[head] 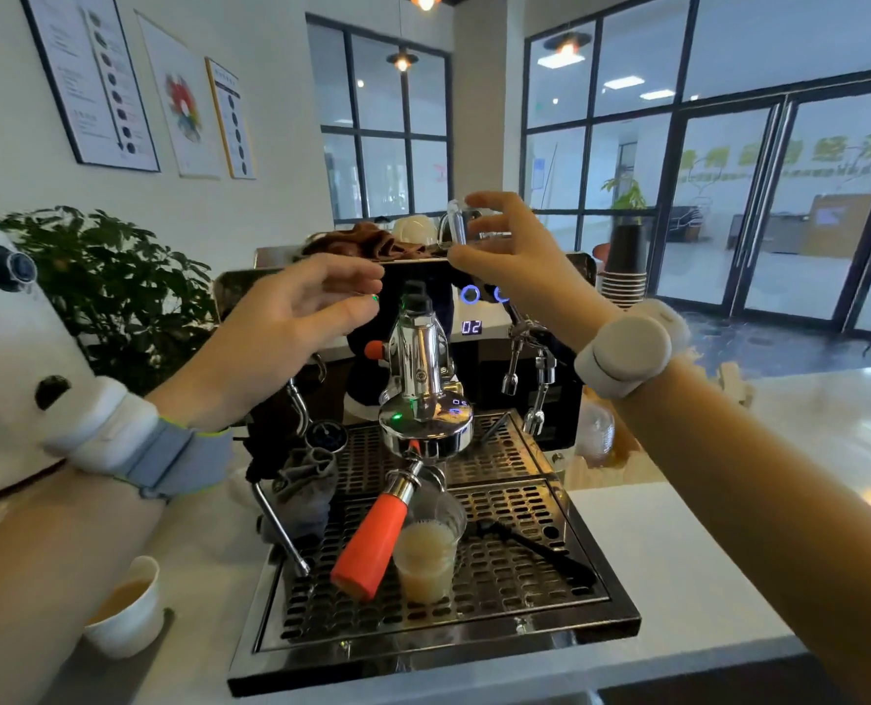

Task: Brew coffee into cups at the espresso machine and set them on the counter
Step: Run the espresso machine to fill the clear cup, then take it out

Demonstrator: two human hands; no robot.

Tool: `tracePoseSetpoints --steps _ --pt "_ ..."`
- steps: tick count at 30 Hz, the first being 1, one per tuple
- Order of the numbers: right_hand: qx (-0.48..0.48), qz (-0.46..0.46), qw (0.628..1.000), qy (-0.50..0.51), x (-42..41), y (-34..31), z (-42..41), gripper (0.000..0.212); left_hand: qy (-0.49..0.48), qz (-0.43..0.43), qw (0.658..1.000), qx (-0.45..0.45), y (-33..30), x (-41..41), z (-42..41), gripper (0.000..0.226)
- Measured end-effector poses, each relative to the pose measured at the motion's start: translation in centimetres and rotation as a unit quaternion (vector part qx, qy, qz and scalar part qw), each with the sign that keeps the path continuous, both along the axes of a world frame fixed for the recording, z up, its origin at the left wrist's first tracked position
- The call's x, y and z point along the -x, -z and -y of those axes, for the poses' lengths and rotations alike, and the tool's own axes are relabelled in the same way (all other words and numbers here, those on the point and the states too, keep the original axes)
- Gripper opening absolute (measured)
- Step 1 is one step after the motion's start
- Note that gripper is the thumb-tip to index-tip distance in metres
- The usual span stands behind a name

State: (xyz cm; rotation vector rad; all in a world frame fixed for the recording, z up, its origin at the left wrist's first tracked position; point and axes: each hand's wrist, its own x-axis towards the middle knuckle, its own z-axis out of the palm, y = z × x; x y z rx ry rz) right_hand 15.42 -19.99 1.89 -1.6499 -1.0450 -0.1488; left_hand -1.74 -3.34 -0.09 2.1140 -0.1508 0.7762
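The espresso machine [423,358] stands before me with its display reading 02. Its orange-handled portafilter [372,541] is locked in the group head. Under the spout, a clear plastic cup [428,557] of pale brew sits on the drip tray [550,582]. My right hand [504,256] is raised at the machine's top and holds a clear glass cup [456,226] by its side. My left hand [301,318] hovers near the machine's upper front, fingers apart, holding nothing. A white cup [128,608] with light-brown liquid rests on the counter at the lower left.
A brown cloth [367,241] and white cups [415,229] lie on the machine's top. A steam wand [537,389] hangs at the right, a grey rag [306,480] lies on the tray's left. A stack of dark paper cups [624,267] stands behind, a white grinder [11,358] at left.
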Motion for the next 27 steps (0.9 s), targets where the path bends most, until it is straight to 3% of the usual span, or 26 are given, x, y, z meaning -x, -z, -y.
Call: tracePoseSetpoints --steps 7,20,27 --pt "-0.010 0.004 1.000 -0.017 2.2 3.6 1.7 0.051 0.015 -0.009 0.999 0.049 4.5 0.6 -0.6 0.037" --pt "0.022 -0.104 0.994 -0.023 2.6 14.3 4.0 0.066 -0.056 -0.100 0.990 0.085 13.3 1.0 -3.1 0.030" --pt "0.125 -0.167 0.977 -0.049 3.0 20.7 4.5 0.087 -0.033 -0.198 0.966 0.162 18.7 1.2 -3.7 0.043"
